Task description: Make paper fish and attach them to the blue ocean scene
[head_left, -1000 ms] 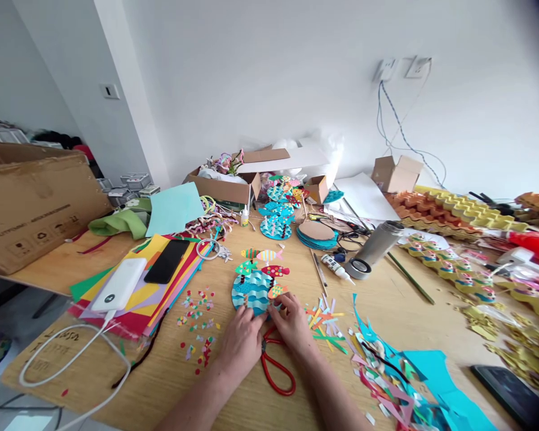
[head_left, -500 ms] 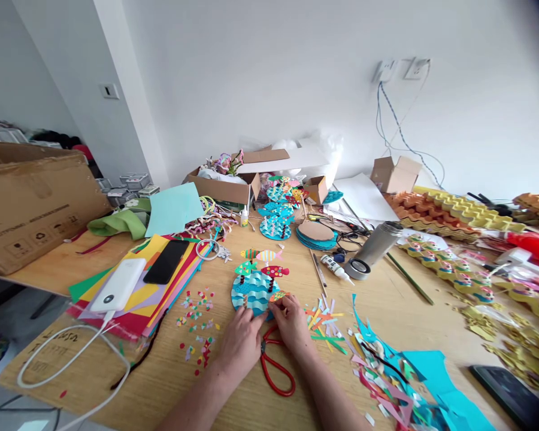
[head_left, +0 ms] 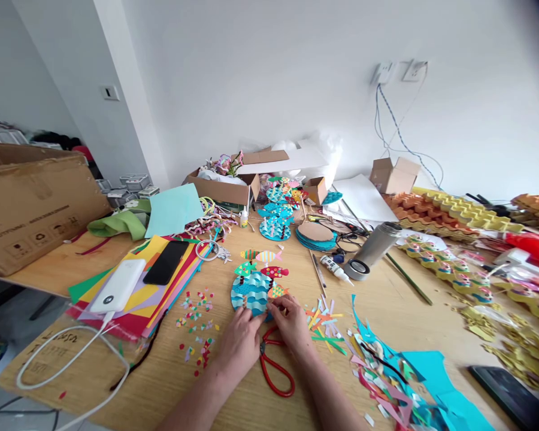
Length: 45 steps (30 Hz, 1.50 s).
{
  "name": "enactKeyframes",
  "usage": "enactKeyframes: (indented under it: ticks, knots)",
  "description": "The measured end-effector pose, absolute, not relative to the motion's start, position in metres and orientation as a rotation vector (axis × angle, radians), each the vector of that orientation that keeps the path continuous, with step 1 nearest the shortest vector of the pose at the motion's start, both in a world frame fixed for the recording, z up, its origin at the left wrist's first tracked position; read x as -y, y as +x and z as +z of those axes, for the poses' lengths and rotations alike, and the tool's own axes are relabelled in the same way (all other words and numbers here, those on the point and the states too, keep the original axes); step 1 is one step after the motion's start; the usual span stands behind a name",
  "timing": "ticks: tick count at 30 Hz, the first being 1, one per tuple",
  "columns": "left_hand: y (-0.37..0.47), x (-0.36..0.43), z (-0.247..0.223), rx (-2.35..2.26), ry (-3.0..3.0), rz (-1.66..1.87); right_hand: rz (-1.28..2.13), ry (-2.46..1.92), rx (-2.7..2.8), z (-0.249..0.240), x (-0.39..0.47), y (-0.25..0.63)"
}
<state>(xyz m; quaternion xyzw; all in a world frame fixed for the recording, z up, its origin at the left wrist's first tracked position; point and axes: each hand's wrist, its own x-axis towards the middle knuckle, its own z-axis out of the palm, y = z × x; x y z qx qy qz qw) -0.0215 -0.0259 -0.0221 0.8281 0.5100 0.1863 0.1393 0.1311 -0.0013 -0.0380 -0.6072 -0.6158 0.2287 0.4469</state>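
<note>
A round blue disc [head_left: 250, 292] with pale wavy strips lies in front of me, bearing several paper fish. On it are a green fish [head_left: 245, 269] and a red fish [head_left: 274, 272] raised on dark stems. My left hand [head_left: 240, 336] holds the disc's near edge, fingers bent over it. At the near right edge, my right hand [head_left: 291, 323] is closed in a pinch at the base of an orange fish [head_left: 277, 291]; the fingertips hide the exact grip. Red-handled scissors [head_left: 276, 374] lie between my forearms, their blades mostly hidden.
Beyond the disc lie two striped fish [head_left: 266, 255] and finished fish discs [head_left: 275, 222]. Confetti [head_left: 200, 323] is to the left, paper strips [head_left: 326, 323] to the right. A glue bottle [head_left: 336, 269], a metal flask [head_left: 377, 245], coloured paper [head_left: 153, 293] and a phone [head_left: 505, 392] surround the work.
The orange fish has tipped up from low beside my right fingers and now shows more fully above them. My left hand has stayed nearly still on the disc.
</note>
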Motion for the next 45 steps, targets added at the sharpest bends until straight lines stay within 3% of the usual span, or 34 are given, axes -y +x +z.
enactKeyframes:
  ticks: [31, 45]
  knots:
    - [-0.027, 0.026, -0.020, -1.450, 2.368, 0.570, 0.511, -1.484, 1.569, -0.033, 0.009, 0.138]
    - [-0.015, 0.016, 0.000, -1.509, 1.892, 0.914, 1.009, -1.234, 1.215, -0.026, 0.004, 0.145]
